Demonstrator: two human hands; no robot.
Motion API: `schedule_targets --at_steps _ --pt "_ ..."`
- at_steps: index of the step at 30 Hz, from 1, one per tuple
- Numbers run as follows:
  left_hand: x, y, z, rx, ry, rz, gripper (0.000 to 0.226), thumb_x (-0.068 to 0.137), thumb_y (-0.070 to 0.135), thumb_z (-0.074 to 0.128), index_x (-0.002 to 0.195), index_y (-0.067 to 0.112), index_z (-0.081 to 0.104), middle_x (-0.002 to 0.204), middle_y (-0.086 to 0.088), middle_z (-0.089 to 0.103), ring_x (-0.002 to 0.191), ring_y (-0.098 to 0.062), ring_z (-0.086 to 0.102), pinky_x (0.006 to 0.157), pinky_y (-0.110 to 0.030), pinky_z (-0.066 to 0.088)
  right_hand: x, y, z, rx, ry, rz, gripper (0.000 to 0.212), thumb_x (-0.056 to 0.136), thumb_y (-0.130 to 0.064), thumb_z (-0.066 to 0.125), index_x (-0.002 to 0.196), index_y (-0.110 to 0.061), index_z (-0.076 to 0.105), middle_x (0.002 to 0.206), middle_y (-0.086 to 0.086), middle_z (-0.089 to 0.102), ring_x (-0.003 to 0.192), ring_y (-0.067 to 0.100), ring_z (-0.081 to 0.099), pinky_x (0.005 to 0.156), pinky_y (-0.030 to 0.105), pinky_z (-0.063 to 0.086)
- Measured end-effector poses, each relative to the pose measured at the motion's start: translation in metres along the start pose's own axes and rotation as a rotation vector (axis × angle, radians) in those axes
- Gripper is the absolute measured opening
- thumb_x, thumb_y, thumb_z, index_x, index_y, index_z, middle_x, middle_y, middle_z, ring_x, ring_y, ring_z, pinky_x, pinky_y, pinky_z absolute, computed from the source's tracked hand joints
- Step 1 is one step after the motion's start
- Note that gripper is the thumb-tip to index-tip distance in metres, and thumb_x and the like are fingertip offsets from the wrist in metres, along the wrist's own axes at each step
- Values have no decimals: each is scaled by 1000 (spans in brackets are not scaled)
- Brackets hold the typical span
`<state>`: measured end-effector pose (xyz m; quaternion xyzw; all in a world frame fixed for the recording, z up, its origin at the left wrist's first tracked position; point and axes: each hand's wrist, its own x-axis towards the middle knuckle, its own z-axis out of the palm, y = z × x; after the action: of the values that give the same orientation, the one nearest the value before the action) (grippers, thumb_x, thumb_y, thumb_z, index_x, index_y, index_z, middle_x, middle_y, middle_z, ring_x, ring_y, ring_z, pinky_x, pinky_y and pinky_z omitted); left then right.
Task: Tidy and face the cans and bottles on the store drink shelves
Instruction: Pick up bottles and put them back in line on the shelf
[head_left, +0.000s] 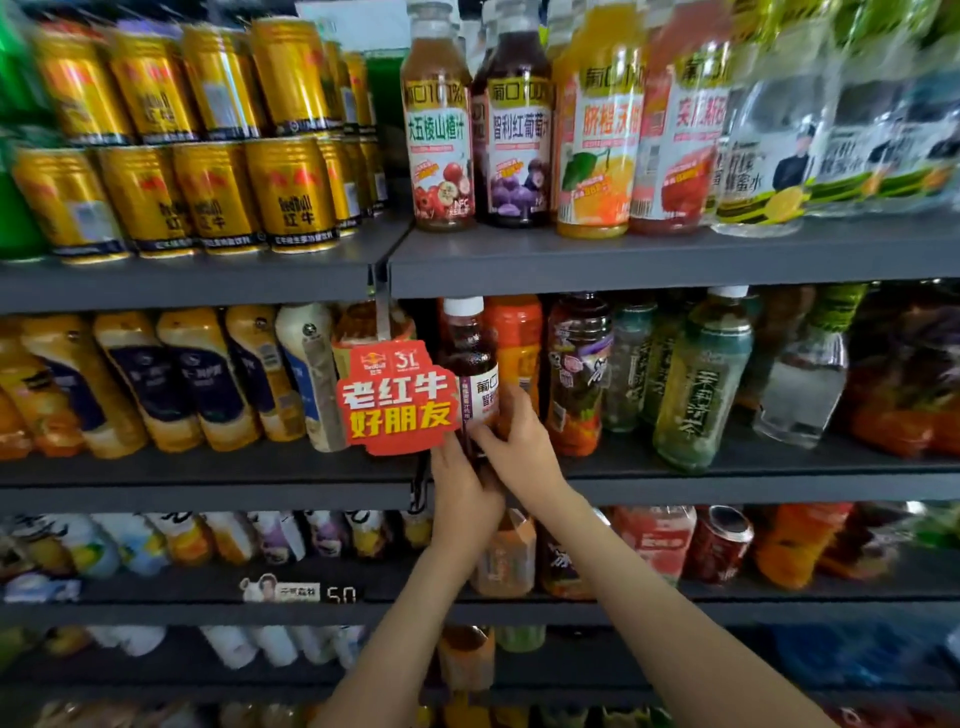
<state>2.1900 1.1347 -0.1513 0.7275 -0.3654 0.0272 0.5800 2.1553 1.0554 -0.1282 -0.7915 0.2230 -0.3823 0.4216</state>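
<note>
head view: both hands meet on a dark juice bottle (469, 348) at the front of the middle shelf (727, 480), the left hand (464, 493) gripping its base from below, the right hand (522, 441) wrapped round its label. the bottle stands upright, just right of a red sign (397, 397) that hangs by the shelf's edge and hides part of it. facing it well likely means turning the label forward and setting the base flush with the edge. room is tight: an orange bottle (517, 338) crowds close behind, a purple-labelled bottle (579, 364) stands just beside on the right.
</note>
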Motion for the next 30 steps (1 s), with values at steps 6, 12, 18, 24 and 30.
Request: schedule_targets --at_steps 6,12,18,24,30 --pt "3 -23 -14 -18 -84 25 75 82 -6 45 149 15 21 151 1 15 139 -24 30 114 -36 29 9 -2 15 -96 150 14 82 66 -35 84 127 3 43 115 17 51 110 32 48 91 37 44" --pt "-10 -19 -22 9 -181 19 77 83 -15 44 150 14 20 153 -4 15 142 -15 21 103 0 18 2 -6 15 -176 241 54 76 69 -41 81 120 5 49 115 19 50 110 31 47 84 38 46" --pt "-33 -1 -46 119 -275 186 50 90 6 47 138 18 41 138 9 40 125 3 39 106 -24 38 -29 -11 -10 -159 274 41 60 72 -35 79 118 -6 54 110 7 59 106 16 52 81 20 41" --pt "-29 28 -99 138 -77 674 24 89 14 49 102 7 67 109 -3 60 104 -7 57 86 -16 46 -75 -18 -46 -207 291 -47 61 70 -32 82 121 -12 57 109 -3 59 104 13 56 84 18 44" --pt "6 81 -120 199 148 881 26 88 13 51 105 -2 64 109 -14 60 108 -19 54 98 -25 42 -84 -74 -77 -143 367 -187 51 68 -33 81 111 -14 62 104 -6 60 101 3 58 83 17 49"
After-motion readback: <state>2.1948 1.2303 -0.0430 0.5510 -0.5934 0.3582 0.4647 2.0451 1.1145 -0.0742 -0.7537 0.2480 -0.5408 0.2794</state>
